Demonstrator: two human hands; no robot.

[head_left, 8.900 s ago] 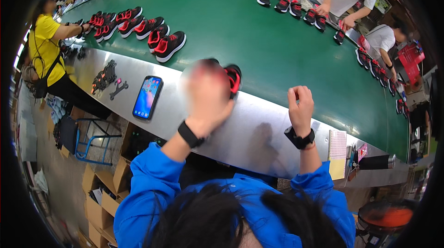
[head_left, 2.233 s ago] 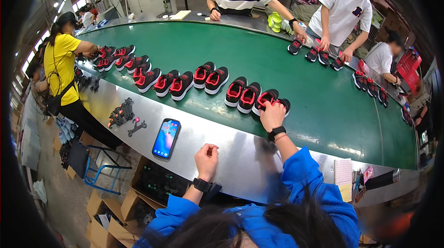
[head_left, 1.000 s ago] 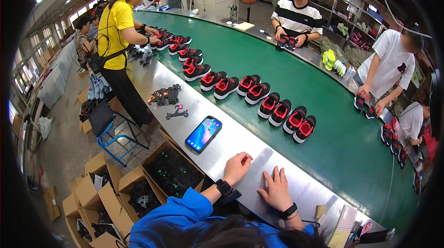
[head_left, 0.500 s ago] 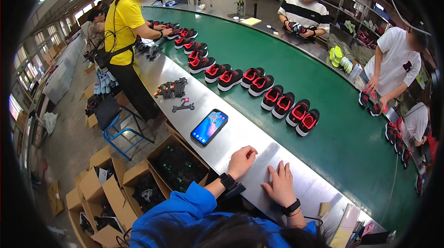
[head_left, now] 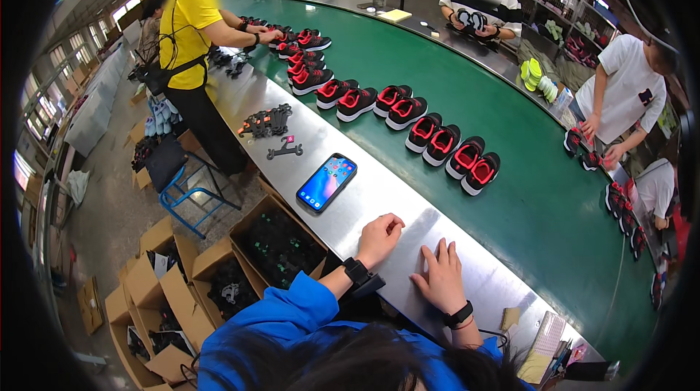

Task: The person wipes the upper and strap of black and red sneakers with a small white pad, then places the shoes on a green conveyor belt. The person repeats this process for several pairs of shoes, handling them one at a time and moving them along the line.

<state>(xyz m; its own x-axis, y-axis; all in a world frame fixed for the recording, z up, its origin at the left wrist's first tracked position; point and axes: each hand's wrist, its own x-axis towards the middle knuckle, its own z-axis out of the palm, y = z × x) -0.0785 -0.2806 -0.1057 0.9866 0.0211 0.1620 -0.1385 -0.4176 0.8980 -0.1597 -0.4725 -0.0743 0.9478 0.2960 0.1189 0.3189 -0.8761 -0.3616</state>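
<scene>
My left hand (head_left: 379, 238) rests on the metal ledge, its fingers loosely curled in and no object showing in them. To its right, my right hand (head_left: 441, 276) lies palm down on the same metal ledge (head_left: 408, 296) with its fingers stretched and spread. Neither hand touches a shoe. A smartphone (head_left: 327, 182) with its screen lit lies to the left of my left hand. Beyond it are a black plastic shoe hanger (head_left: 285, 148) and a pile of such hangers (head_left: 266, 121). Black-and-red sneakers (head_left: 442, 145) stand in a row on the green belt (head_left: 539, 187), past my hands.
Cardboard boxes (head_left: 281, 245) of black parts stand below the ledge at left, near a blue-framed chair (head_left: 193, 187). A person in yellow (head_left: 193, 34) handles sneakers at the far left. Workers in stripes (head_left: 481, 8) and white (head_left: 620, 92) stand across the belt. A notepad (head_left: 545, 347) lies near right.
My view has shifted slightly; both my hands keep their places and poses. The person in yellow reaches among the far sneakers. The striped-shirt worker has turned the held shoes.
</scene>
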